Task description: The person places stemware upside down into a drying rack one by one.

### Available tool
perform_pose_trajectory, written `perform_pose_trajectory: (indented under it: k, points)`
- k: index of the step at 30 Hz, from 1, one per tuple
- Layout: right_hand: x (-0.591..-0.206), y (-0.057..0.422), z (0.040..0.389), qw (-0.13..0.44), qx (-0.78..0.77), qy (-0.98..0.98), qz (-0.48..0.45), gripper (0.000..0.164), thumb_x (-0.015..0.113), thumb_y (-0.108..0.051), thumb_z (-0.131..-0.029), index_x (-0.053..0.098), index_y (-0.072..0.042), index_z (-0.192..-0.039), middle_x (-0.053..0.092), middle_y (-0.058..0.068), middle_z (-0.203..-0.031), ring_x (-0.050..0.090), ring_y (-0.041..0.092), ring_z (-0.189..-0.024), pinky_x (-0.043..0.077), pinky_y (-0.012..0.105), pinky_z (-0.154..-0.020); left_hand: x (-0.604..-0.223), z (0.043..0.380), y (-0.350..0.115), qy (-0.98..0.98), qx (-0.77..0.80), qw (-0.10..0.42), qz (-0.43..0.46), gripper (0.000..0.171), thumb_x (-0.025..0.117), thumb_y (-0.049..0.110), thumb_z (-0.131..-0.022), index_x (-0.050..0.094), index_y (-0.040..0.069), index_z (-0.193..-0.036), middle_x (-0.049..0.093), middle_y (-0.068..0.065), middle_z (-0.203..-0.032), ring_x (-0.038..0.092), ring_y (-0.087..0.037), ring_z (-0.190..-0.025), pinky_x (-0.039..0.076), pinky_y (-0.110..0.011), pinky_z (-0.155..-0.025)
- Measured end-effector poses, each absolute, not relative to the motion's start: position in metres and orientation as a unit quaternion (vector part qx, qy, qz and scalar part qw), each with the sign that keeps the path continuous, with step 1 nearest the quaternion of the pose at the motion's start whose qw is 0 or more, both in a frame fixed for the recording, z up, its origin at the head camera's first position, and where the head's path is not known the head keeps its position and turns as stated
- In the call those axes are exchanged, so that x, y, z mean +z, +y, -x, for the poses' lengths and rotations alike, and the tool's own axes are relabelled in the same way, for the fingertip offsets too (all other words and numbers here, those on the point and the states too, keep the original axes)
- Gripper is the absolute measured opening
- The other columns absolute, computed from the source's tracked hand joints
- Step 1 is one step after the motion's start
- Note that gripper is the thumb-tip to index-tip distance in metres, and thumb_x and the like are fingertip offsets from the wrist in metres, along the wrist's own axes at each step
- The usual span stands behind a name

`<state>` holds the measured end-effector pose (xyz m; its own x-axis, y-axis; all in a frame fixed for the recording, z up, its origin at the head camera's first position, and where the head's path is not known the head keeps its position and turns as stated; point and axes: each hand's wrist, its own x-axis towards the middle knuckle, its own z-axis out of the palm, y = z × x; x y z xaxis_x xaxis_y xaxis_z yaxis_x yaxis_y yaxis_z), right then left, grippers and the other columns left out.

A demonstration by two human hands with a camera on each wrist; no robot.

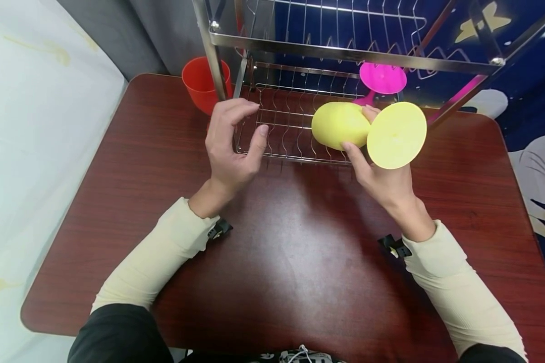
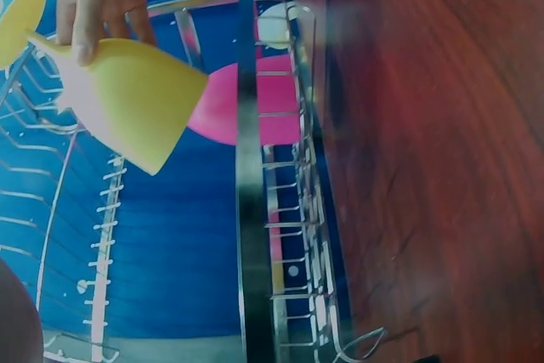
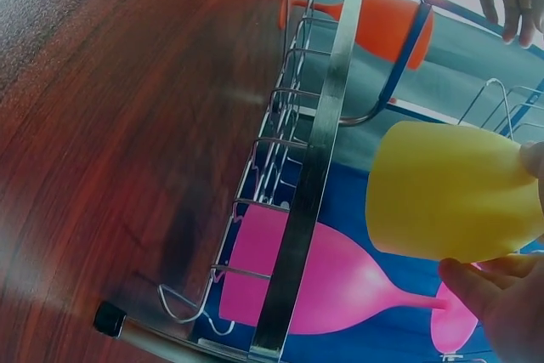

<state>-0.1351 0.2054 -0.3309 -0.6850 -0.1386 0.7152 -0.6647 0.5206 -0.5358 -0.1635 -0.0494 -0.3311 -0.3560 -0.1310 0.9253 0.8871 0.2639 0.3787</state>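
My right hand (image 1: 386,176) grips a yellow plastic goblet (image 1: 340,125) by its stem and the lower part of its bowl. It is held tilted over the wire rack, and its round base faces the head camera. My left hand (image 1: 231,143) is held near the rack's left post, fingers and thumb curved apart with nothing between them. A pink goblet (image 3: 340,278) is upside down at the rack's lower right, its base (image 1: 383,78) upward. To the left of the rack a red-orange goblet (image 1: 204,83) stands upright.
A two-tier metal dish rack (image 1: 300,160) stands at the back of the brown table (image 1: 300,262). Its upper-tier bar (image 1: 345,53) crosses above the lower wire tier. Behind it hang a grey curtain (image 1: 159,30) and dark blue patterned cloth (image 1: 531,65).
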Motion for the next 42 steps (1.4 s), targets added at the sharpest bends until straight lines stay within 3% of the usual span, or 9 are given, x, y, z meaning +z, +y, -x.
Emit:
perform_pose_trajectory:
  k: [9, 15, 19, 23, 30, 42]
  points:
    - [-0.314, 0.187, 0.125, 0.324, 0.418, -0.819, -0.222, 0.055, 0.076, 0.008, -0.074, 0.054, 0.016, -0.123, 0.058, 0.031, -0.122, 0.051, 0.040, -0.121, 0.036, 0.039, -0.109, -0.321, 0.166, -0.058, -0.624, -0.536, 0.513, 0.246, 0.029, 0.063, 0.010, -0.079, 0.061, -0.007, -0.102, 0.061, -0.023, -0.098, 0.055, -0.030, -0.090, 0.048, -0.033, -0.080]
    - [-0.324, 0.190, 0.129, 0.318, 0.372, -0.850, -0.194, 0.055, 0.078, -0.005, -0.078, 0.056, 0.008, -0.127, 0.061, 0.021, -0.125, 0.051, 0.033, -0.121, 0.037, 0.040, -0.106, -0.319, 0.167, -0.063, -0.627, -0.530, 0.523, 0.232, 0.031, 0.063, 0.012, -0.078, 0.060, -0.007, -0.102, 0.060, -0.023, -0.098, 0.055, -0.027, -0.088, 0.051, -0.033, -0.074]
    - [-0.333, 0.196, 0.132, 0.319, 0.319, -0.877, -0.168, 0.056, 0.078, -0.017, -0.081, 0.057, 0.002, -0.129, 0.063, 0.018, -0.123, 0.058, 0.030, -0.116, 0.049, 0.048, -0.094, -0.316, 0.168, -0.065, -0.625, -0.528, 0.531, 0.222, 0.031, 0.063, 0.011, -0.077, 0.060, -0.008, -0.102, 0.059, -0.023, -0.098, 0.053, -0.027, -0.087, 0.049, -0.033, -0.073]
    - [-0.335, 0.197, 0.132, 0.321, 0.288, -0.889, -0.151, 0.058, 0.077, -0.026, -0.082, 0.057, 0.004, -0.127, 0.064, 0.021, -0.117, 0.062, 0.034, -0.109, 0.051, 0.056, -0.083, -0.313, 0.169, -0.066, -0.622, -0.528, 0.537, 0.213, 0.031, 0.061, 0.010, -0.077, 0.059, -0.009, -0.101, 0.058, -0.023, -0.097, 0.053, -0.027, -0.088, 0.048, -0.031, -0.072]
    - [-0.332, 0.192, 0.132, 0.319, 0.287, -0.893, -0.135, 0.057, 0.077, -0.026, -0.081, 0.056, 0.006, -0.123, 0.063, 0.022, -0.114, 0.062, 0.036, -0.108, 0.050, 0.058, -0.083, -0.314, 0.173, -0.068, -0.620, -0.527, 0.545, 0.205, 0.032, 0.062, 0.013, -0.080, 0.060, -0.008, -0.103, 0.058, -0.024, -0.097, 0.055, -0.027, -0.092, 0.048, -0.030, -0.070]
    - [-0.330, 0.179, 0.138, 0.298, 0.306, -0.897, -0.110, 0.053, 0.079, -0.025, -0.080, 0.060, 0.004, -0.119, 0.066, 0.019, -0.112, 0.064, 0.039, -0.102, 0.050, 0.059, -0.079, -0.315, 0.176, -0.073, -0.647, -0.538, 0.516, 0.162, 0.039, 0.063, 0.016, -0.079, 0.058, -0.010, -0.108, 0.057, -0.017, -0.107, 0.054, -0.020, -0.102, 0.051, -0.031, -0.078]
